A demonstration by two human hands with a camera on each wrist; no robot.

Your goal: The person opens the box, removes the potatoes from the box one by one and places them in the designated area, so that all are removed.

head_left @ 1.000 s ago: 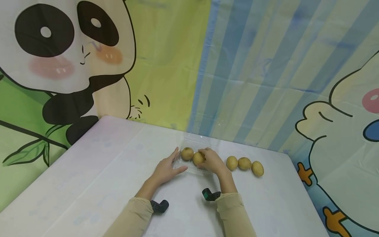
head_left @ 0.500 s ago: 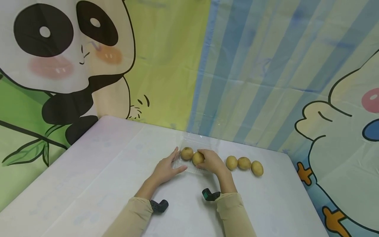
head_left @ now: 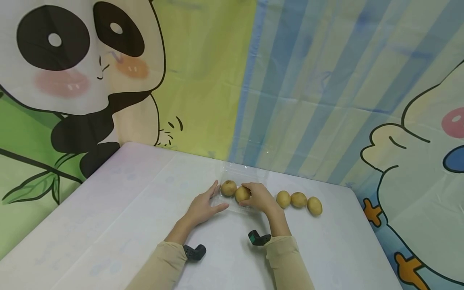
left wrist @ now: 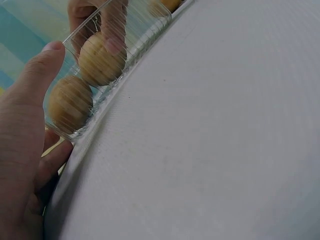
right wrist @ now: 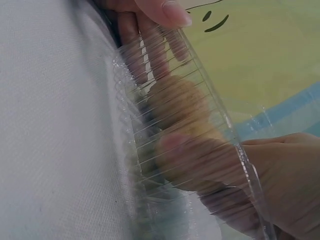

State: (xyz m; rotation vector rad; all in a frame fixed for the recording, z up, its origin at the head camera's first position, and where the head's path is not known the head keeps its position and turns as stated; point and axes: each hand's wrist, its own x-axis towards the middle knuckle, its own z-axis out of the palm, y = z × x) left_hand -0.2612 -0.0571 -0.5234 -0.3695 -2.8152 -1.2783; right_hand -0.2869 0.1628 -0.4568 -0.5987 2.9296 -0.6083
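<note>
The right hand (head_left: 259, 198) curls its fingers (left wrist: 114, 30) around a yellow-brown kiwifruit (head_left: 242, 194) and holds it inside a clear ribbed plastic clamshell tray (head_left: 243, 174); the left wrist view shows the fingertips pressed on the top of the fruit through the tray's wall. A second kiwifruit (head_left: 228, 188) lies in the tray just to the left, touching or nearly touching the held one. The left hand (head_left: 202, 207) lies flat with straight fingers against the tray's left end, thumb (left wrist: 36, 75) stretched along the near wall, steadying it without curling round anything. The tray rests on a white table (head_left: 119, 225) near the far edge. To the right of the right hand, three more kiwifruits (head_left: 299, 200) lie in a row on the table, close together and outside the tray. Both forearms wear beige sleeves (head_left: 286, 262), and a small dark wrist camera (head_left: 258, 238) sits at each cuff. Behind the table hangs a cartoon backdrop with a panda (head_left: 72, 60) at the left, blue and yellow stripes in the middle and a pale cartoon figure at the right. No writing or label can be read on anything.
</note>
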